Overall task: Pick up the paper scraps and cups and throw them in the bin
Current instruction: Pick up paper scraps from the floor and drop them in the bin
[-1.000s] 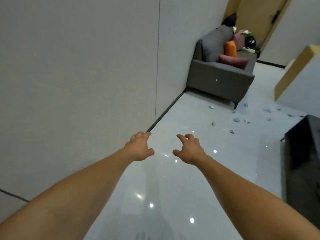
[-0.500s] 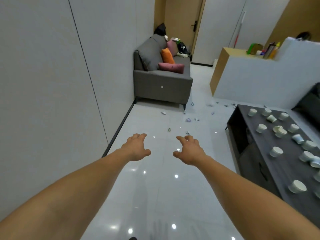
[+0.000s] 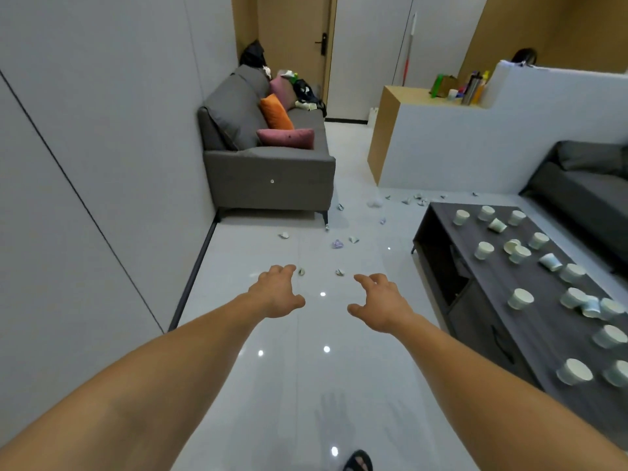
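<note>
**Both arms outstretched, hands empty over the floor**

Both bare forearms were extended forward from the bottom corners of the head view, converging toward mid-frame. The left hand (image 3: pixel 277 290) was palm down, fingers loosely curled and slightly apart, thumb out to the inside; it held nothing. The right hand (image 3: pixel 380 302) mirrored it: palm down, fingers bent and relaxed, thumb pointing inward, nothing in its grasp. The two hands were apart, with a gap of glossy floor (image 3: pixel 306 385) between them.

Paper scraps (image 3: pixel 337 244) lay scattered on the floor beyond the hands, between the grey sofa (image 3: pixel 272 175) and the dark tabletop (image 3: pixel 492 277); two small ones sat just past the fingertips. Many cups (image 3: pixel 520 298) stood or lay tipped on the tabletop, to the right of the right arm. A sandalled foot (image 3: pixel 358 462) showed at the bottom edge.
</note>
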A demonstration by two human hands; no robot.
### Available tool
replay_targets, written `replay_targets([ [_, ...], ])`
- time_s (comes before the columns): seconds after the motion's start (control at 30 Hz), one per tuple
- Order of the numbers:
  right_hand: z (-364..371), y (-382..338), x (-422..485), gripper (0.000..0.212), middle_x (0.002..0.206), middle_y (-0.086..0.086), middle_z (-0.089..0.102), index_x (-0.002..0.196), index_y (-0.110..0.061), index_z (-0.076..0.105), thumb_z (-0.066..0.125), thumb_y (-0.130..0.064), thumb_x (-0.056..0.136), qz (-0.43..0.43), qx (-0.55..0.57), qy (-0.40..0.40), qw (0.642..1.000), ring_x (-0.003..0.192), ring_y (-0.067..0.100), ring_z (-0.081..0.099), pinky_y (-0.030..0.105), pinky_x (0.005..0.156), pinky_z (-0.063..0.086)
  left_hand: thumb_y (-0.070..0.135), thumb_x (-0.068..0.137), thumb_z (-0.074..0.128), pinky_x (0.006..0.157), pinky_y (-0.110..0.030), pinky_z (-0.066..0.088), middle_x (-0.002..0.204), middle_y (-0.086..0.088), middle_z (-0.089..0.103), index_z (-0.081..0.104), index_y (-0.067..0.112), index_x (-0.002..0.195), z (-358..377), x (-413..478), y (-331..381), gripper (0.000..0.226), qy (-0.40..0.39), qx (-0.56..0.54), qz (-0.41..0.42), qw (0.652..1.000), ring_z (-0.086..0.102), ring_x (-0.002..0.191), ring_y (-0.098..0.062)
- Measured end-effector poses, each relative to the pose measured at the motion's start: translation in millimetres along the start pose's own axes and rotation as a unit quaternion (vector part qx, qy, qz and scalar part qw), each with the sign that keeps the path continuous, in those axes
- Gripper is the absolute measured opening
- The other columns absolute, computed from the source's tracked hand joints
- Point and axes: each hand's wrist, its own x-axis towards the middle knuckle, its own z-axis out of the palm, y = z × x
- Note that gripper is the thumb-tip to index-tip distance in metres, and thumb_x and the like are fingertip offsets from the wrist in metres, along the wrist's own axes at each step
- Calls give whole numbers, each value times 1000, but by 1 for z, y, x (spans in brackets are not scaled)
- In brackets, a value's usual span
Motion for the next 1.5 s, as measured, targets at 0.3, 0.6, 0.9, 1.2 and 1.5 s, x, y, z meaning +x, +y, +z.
replay_targets([
  [0.3, -57, 63, 149, 70, 151, 4, 26, 151, -27, 24, 56, -44, 91, 3, 25, -1, 1000, 134, 27, 32, 40, 101, 41, 39, 86, 59, 105, -45, 39, 152, -7, 26, 18, 22, 150, -30, 152, 58, 78, 4, 9, -16, 1000, 32, 135, -30],
  [0.6, -107, 118, 284, 73, 153, 5, 23, 153, -25, 21, 58, -42, 92, 30, 24, -41, 998, 134, 29, 37, 43, 104, 42, 38, 85, 58, 103, -45, 40, 152, -6, 26, 18, 23, 150, -39, 294, 98, 78, -29, -1, -29, 999, 33, 134, -30],
  [0.9, -120, 123, 457, 74, 153, 4, 21, 153, -25, 21, 58, -42, 91, 55, 9, -61, 997, 129, 29, 44, 41, 101, 45, 38, 86, 58, 101, -43, 42, 152, -8, 25, 19, 22, 150, -65, 489, 99, 77, -56, -23, -3, 998, 38, 130, -31],
  [1.2, -126, 134, 609, 73, 152, 6, 22, 153, -24, 21, 57, -41, 91, 87, 9, -110, 990, 127, 30, 45, 41, 101, 44, 36, 85, 60, 101, -43, 43, 152, -10, 27, 21, 20, 149, -89, 638, 88, 76, -107, -24, -14, 994, 42, 128, -32],
  [1.5, -70, 177, 798, 72, 150, 7, 24, 152, -23, 21, 57, -40, 92, 41, 14, -213, 976, 128, 31, 42, 42, 102, 44, 37, 87, 58, 103, -40, 41, 153, -8, 25, 21, 22, 150, -55, 789, 72, 74, -148, -74, -132, 977, 42, 130, -29],
])
